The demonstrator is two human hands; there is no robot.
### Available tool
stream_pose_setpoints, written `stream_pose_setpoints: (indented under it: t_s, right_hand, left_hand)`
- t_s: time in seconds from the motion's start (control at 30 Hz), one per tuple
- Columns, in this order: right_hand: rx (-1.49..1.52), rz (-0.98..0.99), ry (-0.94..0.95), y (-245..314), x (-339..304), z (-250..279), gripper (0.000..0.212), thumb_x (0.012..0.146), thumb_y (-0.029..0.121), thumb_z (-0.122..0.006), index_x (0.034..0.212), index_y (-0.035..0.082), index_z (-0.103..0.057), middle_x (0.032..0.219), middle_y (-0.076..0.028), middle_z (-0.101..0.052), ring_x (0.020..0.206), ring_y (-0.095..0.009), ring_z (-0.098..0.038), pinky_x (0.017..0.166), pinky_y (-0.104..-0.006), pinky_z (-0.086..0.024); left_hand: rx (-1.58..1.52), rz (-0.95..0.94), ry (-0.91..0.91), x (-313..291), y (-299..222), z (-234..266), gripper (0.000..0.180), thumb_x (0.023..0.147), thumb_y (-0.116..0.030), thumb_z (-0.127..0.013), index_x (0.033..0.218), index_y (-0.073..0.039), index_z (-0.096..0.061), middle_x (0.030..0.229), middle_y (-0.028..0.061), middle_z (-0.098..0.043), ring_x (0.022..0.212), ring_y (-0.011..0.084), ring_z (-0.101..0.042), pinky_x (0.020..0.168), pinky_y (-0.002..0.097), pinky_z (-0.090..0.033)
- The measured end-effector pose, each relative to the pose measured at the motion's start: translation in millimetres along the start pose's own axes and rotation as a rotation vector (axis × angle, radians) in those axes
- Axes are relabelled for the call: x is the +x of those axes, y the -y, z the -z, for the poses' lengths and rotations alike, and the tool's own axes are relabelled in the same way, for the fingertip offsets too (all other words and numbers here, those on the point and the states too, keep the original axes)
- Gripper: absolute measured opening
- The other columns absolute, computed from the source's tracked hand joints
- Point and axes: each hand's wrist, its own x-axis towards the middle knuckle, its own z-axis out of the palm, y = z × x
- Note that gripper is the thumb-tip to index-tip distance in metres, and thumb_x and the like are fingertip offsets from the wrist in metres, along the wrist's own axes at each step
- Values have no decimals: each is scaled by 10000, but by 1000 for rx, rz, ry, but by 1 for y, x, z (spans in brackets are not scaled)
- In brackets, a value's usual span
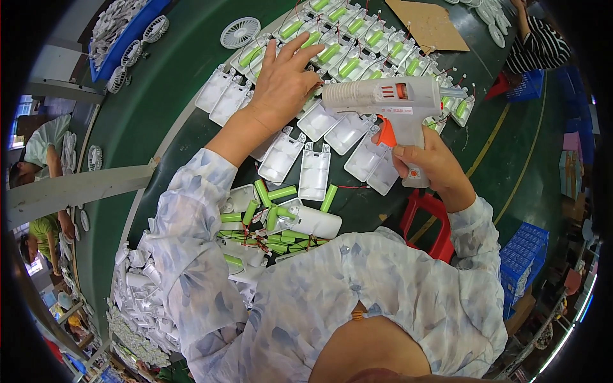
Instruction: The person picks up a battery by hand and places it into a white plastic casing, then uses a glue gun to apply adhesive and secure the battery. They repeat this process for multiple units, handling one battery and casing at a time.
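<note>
Head view, and it's tight up here: the right hand point(440, 165) has its fingers clamped round the handle of a pale glue gun point(377, 93), the orange trigger point(385, 132) sticking out in front. Whether that trigger is squeezed, I can't tell. The gun lies almost level above the white shells point(314, 171), its nozzle pointing left, straight toward the left hand point(282, 83)!

And that left hand spreads over the shells, its longer fingers apart, thumb side just beside the nozzle. Is it pinching anything there? The tips are too crowded to say.

Here's the danger, as I judge it: a hot tip this near bare skin could burn with one small slip of either hand. An early squeeze could drop glue on the wrong spot, or on the thin wires that rise between the far shells, where green cells point(350, 67) sit in place. A dragging cuff could snag those leads and tug a cell askew.

Closer to the body, loose cells point(281, 193) lie heaped with tangled wires, beside empty shells; lifting one might well pull up its neighbours.
</note>
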Motion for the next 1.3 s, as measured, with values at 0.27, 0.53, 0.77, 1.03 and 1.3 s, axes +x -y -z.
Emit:
stream_pose_setpoints:
  t_s: [0.27,0.53,0.77,1.03,1.3]
  right_hand:
    - [-36,4,-18,-5,5,4,428,848,223,-660,1193,-17,-584,1040,-97,-668,574,-91,-508,552,-256,-429]
    - [-28,21,25,3,14,-11,333,859,219,-658,1098,-3,-588,770,-44,-597,558,-106,-513,529,-258,-402]
    - [-44,-15,30,5,4,-3,331,863,219,-668,1063,-37,-603,703,-46,-570,565,-115,-512,524,-267,-385]
    - [-10,40,-23,8,-6,-6,413,860,215,-678,1161,-52,-586,802,-56,-618,582,-109,-525,543,-267,-425]
    - [2,-50,50,12,-31,-1,414,871,169,-679,1213,-30,-558,862,-52,-622,606,-102,-541,543,-261,-431]
  left_hand:
    - [-59,-1,-238,-8,-8,38,235,775,-140,-754,1002,-94,-717,1280,94,-607,1275,310,-508,1042,522,-385]
    - [-198,-193,161,-68,-92,53,144,703,-186,-734,745,-107,-621,712,34,-530,727,218,-550,662,370,-397]
    - [-56,-208,385,-80,-119,37,198,700,-257,-758,676,-112,-626,700,40,-561,713,213,-576,644,372,-399]
    - [-96,-243,430,-76,-133,37,127,623,-128,-674,695,-87,-577,691,56,-551,691,212,-570,606,351,-403]
    - [-193,-268,336,-79,-128,38,155,632,-125,-670,728,-74,-561,733,74,-546,692,219,-559,582,344,-421]
